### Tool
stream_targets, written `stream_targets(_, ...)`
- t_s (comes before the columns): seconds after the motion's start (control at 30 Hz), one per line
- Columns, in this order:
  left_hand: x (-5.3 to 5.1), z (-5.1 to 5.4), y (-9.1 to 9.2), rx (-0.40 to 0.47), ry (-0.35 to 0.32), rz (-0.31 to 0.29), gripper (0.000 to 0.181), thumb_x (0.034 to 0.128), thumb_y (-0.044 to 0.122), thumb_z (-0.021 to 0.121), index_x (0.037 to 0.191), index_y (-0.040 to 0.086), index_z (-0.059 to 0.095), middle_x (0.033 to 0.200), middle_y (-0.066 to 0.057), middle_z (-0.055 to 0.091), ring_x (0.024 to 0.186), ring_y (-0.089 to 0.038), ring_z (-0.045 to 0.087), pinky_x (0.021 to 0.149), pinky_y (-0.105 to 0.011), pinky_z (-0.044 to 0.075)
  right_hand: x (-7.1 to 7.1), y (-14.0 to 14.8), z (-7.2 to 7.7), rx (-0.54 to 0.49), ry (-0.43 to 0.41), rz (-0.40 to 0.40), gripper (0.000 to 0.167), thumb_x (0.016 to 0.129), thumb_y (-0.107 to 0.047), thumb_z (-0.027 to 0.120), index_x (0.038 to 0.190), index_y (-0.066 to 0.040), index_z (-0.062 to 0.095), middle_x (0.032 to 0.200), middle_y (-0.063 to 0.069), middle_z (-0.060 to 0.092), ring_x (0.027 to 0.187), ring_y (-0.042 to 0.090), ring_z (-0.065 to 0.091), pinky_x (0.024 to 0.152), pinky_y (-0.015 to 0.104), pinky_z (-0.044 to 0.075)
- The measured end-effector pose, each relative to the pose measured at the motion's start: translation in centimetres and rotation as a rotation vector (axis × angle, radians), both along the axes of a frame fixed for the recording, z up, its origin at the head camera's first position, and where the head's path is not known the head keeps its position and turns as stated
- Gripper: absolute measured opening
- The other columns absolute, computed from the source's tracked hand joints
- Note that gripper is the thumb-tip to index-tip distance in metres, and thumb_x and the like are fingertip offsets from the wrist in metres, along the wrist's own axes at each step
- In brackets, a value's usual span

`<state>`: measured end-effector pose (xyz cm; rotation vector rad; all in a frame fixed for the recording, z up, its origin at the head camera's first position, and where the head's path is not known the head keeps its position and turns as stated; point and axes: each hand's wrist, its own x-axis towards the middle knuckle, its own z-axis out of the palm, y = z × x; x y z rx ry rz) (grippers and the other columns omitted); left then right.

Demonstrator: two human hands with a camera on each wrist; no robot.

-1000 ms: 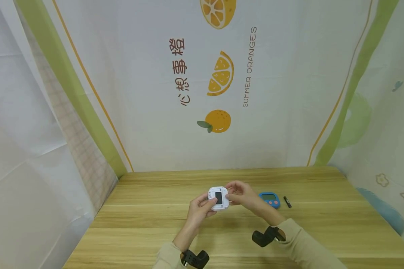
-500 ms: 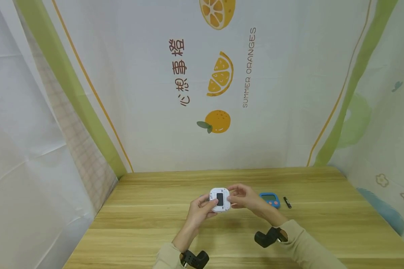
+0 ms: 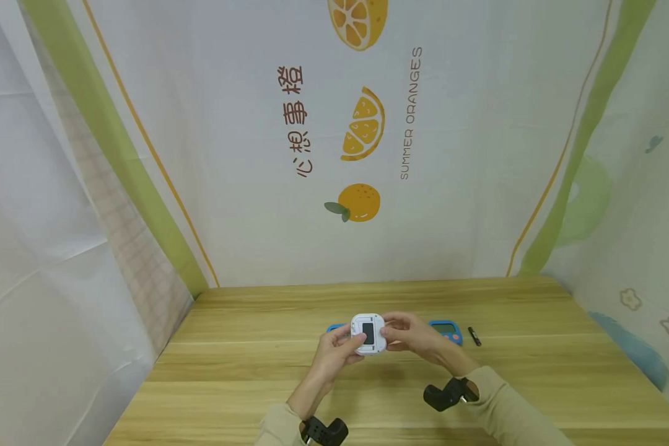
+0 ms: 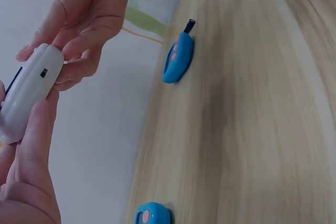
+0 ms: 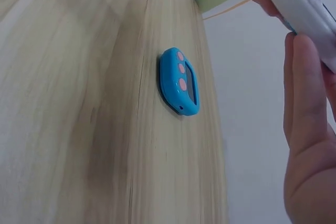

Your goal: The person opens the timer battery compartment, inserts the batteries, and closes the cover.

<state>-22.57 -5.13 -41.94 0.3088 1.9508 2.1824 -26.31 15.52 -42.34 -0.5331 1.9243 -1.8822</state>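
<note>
Holding white device (image 3: 376,323) above wood-grain table (image 3: 228,371); presenting dark rectangle (image 3: 368,331) to head view, with long axis roughly upright there | pinching left edge with left hand (image 3: 333,356), right edge with right hand (image 3: 417,337); spread only to device's thickness | smooth and plastic-looking, nearly square, round-cornered, slightly bulging along side

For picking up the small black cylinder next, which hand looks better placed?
Probably the right hand: it is nearer the black cylinder, with the left hand farther off. Both hold the white device, so the right would first let go.
</note>
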Motion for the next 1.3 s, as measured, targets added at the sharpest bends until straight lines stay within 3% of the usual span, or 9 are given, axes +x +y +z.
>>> stream_targets(0.2,0.1,-0.3,-0.1,-0.023,0.013,-0.029,0.04,0.0856,0.013,0.059,0.118,-0.008,0.05,0.095,-0.019,0.064,0.078,-0.019,0.064,0.07,-0.031,0.053,0.2,0.0,-0.3,0.058,0.051,-0.022,0.05,0.082,-0.023,0.063,0.12,0.007,0.049,0.094,0.008,0.06,0.088,0.022,0.059,0.08,0.037,0.05)
stream_targets(0.47,-0.3,-1.1,-0.4,0.013,0.003,0.003,0.048,0.0853,0.019,0.06,0.124,-0.006,0.045,0.1,-0.018,0.062,0.081,-0.019,0.063,0.072,-0.031,0.053,0.7,-0.9,0.1,0.08,0.147,-0.092,0.048,0.082,-0.025,0.064,0.116,0.007,0.052,0.096,0.012,0.062,0.086,0.022,0.06,0.076,0.038,0.051)
stream_targets(0.6,-0.3,-0.9,-0.4,0.026,-0.001,0.009,0.05,0.0857,0.021,0.06,0.124,-0.007,0.043,0.101,-0.018,0.062,0.084,-0.019,0.062,0.075,-0.029,0.052,1.0,-1.3,0.3,0.077,0.141,-0.141,0.042,0.085,-0.023,0.061,0.112,0.008,0.053,0.094,0.011,0.062,0.081,0.02,0.061,0.074,0.038,0.052)
stream_targets(0.73,-0.2,-0.7,-0.2,0.038,0.013,0.015,0.049,0.0873,0.02,0.057,0.124,-0.008,0.041,0.104,-0.019,0.06,0.088,-0.021,0.062,0.077,-0.03,0.051,1.0,-1.6,0.4,0.057,0.128,-0.136,0.039,0.087,-0.02,0.057,0.112,0.011,0.052,0.093,0.012,0.062,0.08,0.02,0.061,0.074,0.038,0.052)
stream_targets(0.9,-0.3,-0.6,-0.1,0.042,0.023,0.026,0.048,0.0884,0.018,0.055,0.126,-0.007,0.039,0.108,-0.02,0.058,0.092,-0.023,0.06,0.082,-0.032,0.049,1.0,-1.8,0.3,0.073,0.163,-0.137,0.039,0.083,-0.015,0.063,0.11,0.01,0.052,0.093,0.012,0.06,0.084,0.02,0.06,0.074,0.036,0.052)
stream_targets(1.13,-0.5,-1.2,-0.3,-0.054,0.051,0.02,0.046,0.0897,0.024,0.053,0.123,-0.005,0.044,0.109,-0.013,0.052,0.102,-0.024,0.051,0.09,-0.037,0.043,1.0,-1.6,0.3,0.163,0.258,-0.245,0.035,0.08,-0.02,0.067,0.107,0.0,0.059,0.097,0.01,0.062,0.086,0.019,0.058,0.072,0.033,0.052)
stream_targets(1.3,-0.4,-1.6,-0.6,-0.077,0.07,0.002,0.048,0.0906,0.025,0.051,0.124,-0.008,0.041,0.115,-0.019,0.047,0.104,-0.03,0.049,0.091,-0.035,0.043,0.9,-1.5,0.4,0.193,0.306,-0.298,0.032,0.077,-0.021,0.069,0.104,-0.004,0.063,0.095,0.007,0.063,0.086,0.019,0.057,0.073,0.033,0.05)
